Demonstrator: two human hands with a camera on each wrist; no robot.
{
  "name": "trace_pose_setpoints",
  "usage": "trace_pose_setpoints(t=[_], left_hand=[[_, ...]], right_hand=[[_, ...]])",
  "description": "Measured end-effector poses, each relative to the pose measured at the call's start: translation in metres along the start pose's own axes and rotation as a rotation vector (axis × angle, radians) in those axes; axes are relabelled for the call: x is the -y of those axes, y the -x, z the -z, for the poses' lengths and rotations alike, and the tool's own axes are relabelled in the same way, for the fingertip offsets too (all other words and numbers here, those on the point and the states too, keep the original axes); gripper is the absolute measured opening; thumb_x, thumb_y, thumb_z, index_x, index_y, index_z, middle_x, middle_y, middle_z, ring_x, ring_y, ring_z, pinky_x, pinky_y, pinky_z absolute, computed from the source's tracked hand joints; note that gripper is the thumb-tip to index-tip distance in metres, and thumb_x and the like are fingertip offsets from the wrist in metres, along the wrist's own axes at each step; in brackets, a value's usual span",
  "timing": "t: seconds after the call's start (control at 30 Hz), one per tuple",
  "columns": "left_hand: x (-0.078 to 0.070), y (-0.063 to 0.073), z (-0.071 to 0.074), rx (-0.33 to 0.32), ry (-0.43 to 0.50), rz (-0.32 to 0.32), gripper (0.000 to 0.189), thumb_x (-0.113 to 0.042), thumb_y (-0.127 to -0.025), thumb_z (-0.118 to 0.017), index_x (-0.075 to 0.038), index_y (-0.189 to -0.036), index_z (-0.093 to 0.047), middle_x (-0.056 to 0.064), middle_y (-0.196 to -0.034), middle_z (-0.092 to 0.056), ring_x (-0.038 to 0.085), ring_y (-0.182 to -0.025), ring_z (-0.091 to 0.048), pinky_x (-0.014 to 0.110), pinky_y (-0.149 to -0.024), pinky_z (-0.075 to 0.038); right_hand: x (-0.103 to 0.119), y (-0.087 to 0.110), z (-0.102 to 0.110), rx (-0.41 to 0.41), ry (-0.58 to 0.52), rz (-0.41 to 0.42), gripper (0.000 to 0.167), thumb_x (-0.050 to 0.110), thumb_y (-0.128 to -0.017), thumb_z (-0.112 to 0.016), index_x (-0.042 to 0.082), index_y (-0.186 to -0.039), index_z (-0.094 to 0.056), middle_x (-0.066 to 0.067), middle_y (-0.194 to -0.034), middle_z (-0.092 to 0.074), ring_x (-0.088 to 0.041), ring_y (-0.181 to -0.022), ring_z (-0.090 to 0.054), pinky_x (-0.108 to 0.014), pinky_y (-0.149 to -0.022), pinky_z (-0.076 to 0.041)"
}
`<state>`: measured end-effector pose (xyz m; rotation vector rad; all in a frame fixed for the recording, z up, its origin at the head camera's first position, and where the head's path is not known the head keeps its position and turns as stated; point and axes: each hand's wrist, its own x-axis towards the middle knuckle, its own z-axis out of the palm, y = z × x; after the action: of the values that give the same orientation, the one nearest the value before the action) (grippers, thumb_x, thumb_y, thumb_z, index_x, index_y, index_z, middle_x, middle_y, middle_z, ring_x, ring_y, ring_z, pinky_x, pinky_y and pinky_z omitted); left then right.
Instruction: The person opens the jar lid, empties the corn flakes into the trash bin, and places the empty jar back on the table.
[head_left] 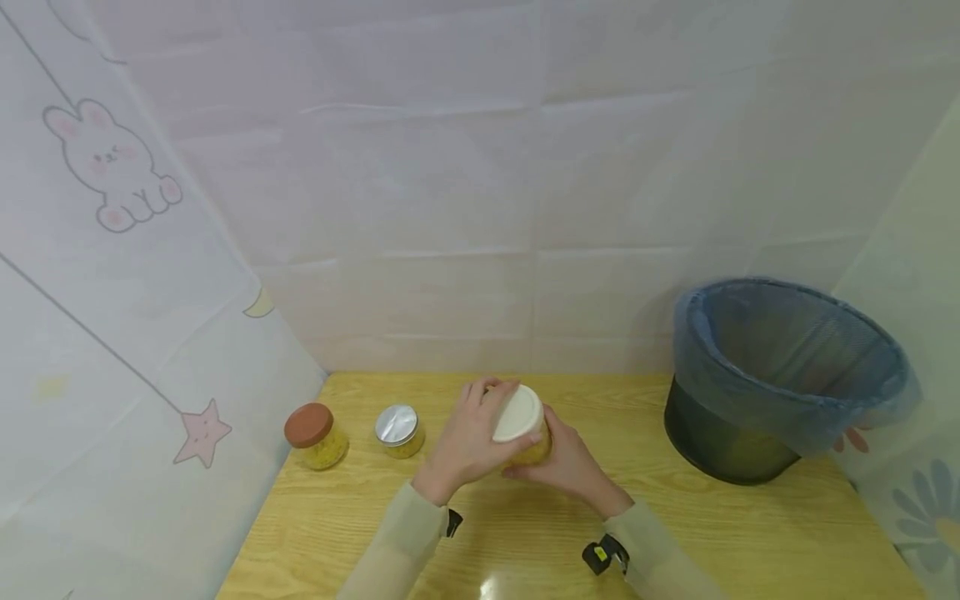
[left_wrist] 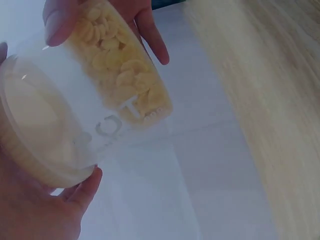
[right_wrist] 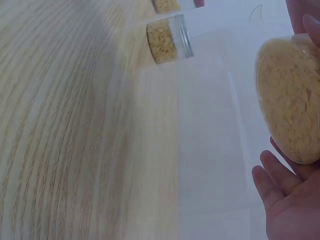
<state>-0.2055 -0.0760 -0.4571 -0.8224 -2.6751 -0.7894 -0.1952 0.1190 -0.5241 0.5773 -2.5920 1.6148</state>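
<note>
Both hands hold a clear plastic jar (head_left: 534,452) above the table, tilted, with yellow, flat, chip-like pieces filling part of it. My left hand (head_left: 471,435) grips its cream-white lid (head_left: 520,414), thumb and fingers spread round the rim. Lower on the jar, my right hand (head_left: 568,467) holds the body. The lid sits on the jar's mouth in the left wrist view, where pale lettering marks the wall and the chip-like pieces (left_wrist: 125,70) lie toward the base. In the right wrist view the jar's round base (right_wrist: 287,100) faces the camera.
Left of the hands stand a small silver-lidded jar (head_left: 398,427) and a brown-lidded jar (head_left: 313,429), both with yellow contents. A black bin (head_left: 723,437) lined with a blue bag (head_left: 787,408) stands at the right. White sheeting (head_left: 450,208) hangs behind the wooden table (head_left: 315,533).
</note>
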Motion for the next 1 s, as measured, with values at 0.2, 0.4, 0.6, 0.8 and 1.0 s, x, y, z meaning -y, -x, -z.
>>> trace_pose_setpoints(t=[0.2, 0.4, 0.6, 0.8, 1.0], left_hand=[[-0.004, 0.003, 0.015, 0.014, 0.127, -0.047, 0.088, -0.071, -0.079, -0.073, -0.028, -0.151, -0.047, 0.003, -0.145, -0.045, 0.021, -0.124, -0.047, 0.042, -0.088, -0.052], [-0.003, 0.004, 0.024, 0.003, 0.195, -0.117, 0.089, -0.064, -0.075, -0.081, -0.030, -0.150, -0.049, 0.001, -0.144, -0.046, 0.019, -0.123, -0.048, 0.043, -0.090, -0.051], [-0.009, 0.001, 0.029, 0.004, 0.286, -0.219, 0.086, -0.056, -0.078, -0.082, -0.024, -0.151, -0.048, -0.002, -0.149, -0.049, 0.018, -0.130, -0.048, 0.045, -0.096, -0.049], [-0.014, 0.001, 0.030, 0.024, 0.419, -0.213, 0.079, -0.047, -0.080, -0.082, -0.025, -0.149, -0.051, -0.005, -0.148, -0.050, 0.017, -0.123, -0.054, 0.042, -0.094, -0.051], [-0.015, 0.001, 0.028, 0.004, 0.433, -0.193, 0.072, -0.045, -0.084, -0.080, -0.024, -0.147, -0.054, -0.003, -0.144, -0.053, 0.017, -0.116, -0.057, 0.040, -0.088, -0.053]], right_hand=[[0.010, 0.005, 0.004, -0.054, -0.046, 0.072, 0.106, 0.042, -0.066, -0.097, 0.019, -0.152, -0.040, -0.002, -0.139, -0.057, -0.026, -0.122, -0.056, -0.054, -0.098, -0.046], [0.022, 0.011, 0.011, -0.026, -0.142, 0.144, 0.100, 0.028, -0.067, -0.098, 0.021, -0.150, -0.042, 0.002, -0.134, -0.059, -0.024, -0.119, -0.057, -0.054, -0.098, -0.046], [0.033, 0.015, 0.015, 0.016, -0.182, 0.159, 0.097, 0.026, -0.069, -0.096, 0.024, -0.150, -0.042, 0.004, -0.132, -0.058, -0.024, -0.118, -0.057, -0.051, -0.098, -0.047], [0.041, 0.017, 0.015, 0.012, -0.226, 0.187, 0.095, 0.020, -0.068, -0.096, 0.020, -0.148, -0.044, 0.000, -0.129, -0.059, -0.026, -0.114, -0.059, -0.046, -0.094, -0.051], [0.044, 0.017, 0.011, 0.028, -0.324, 0.174, 0.094, 0.014, -0.068, -0.096, 0.016, -0.147, -0.045, -0.005, -0.127, -0.059, -0.030, -0.112, -0.060, -0.042, -0.093, -0.054]])
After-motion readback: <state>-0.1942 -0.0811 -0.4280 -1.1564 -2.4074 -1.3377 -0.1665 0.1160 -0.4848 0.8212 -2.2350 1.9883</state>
